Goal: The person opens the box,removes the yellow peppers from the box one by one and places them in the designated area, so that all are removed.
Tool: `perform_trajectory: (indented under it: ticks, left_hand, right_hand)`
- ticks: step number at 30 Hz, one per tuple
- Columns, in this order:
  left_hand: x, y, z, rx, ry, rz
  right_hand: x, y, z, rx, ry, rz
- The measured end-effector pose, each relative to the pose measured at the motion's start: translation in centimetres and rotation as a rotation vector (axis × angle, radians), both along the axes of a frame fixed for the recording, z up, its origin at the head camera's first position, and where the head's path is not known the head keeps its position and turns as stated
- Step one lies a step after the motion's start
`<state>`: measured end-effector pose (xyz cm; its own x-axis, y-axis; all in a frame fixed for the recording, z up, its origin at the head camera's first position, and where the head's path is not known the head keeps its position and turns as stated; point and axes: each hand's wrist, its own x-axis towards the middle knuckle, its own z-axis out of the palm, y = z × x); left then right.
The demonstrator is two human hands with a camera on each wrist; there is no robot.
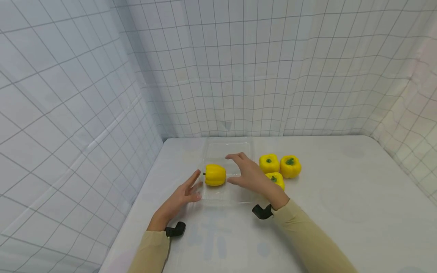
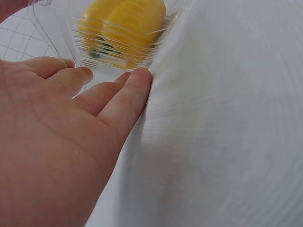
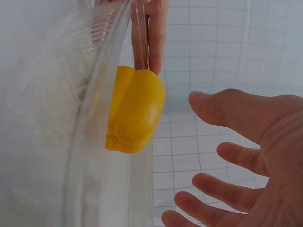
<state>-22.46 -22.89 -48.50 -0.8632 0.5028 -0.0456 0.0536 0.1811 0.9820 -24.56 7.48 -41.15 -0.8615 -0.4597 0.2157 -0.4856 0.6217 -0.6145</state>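
A yellow bell pepper [image 1: 215,175] lies on its side in a clear plastic clamshell box [image 1: 218,197], its green stem toward the left. My left hand [image 1: 181,195] is at the left wall of the box, fingers extended. In the left wrist view, the fingertips [image 2: 141,75] meet the ribbed plastic, and the pepper [image 2: 128,28] shows through it. Above the right part of the box is my right hand [image 1: 250,175], thumb and fingers spread apart with nothing between them. The right wrist view shows a gap between that thumb [image 3: 203,104] and the pepper [image 3: 139,111].
Right of the box sit more yellow bell peppers: one at the back [image 1: 269,163], one farther right [image 1: 290,166], and one in front [image 1: 275,179], partly hidden by my right wrist. The box's lid [image 1: 229,147] lies folded back. Grid-patterned curtains [image 1: 239,76] stand behind the white table [image 1: 341,197].
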Motion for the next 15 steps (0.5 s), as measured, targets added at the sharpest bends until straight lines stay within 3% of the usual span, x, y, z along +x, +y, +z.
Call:
perform_trajectory:
  ticks: [15]
  left_hand:
    - [0.0, -0.1, 0.0, 0.006, 0.005, 0.000]
  right_hand:
    - [-0.9, -3.2, -1.8, 0.019, -0.032, 0.034]
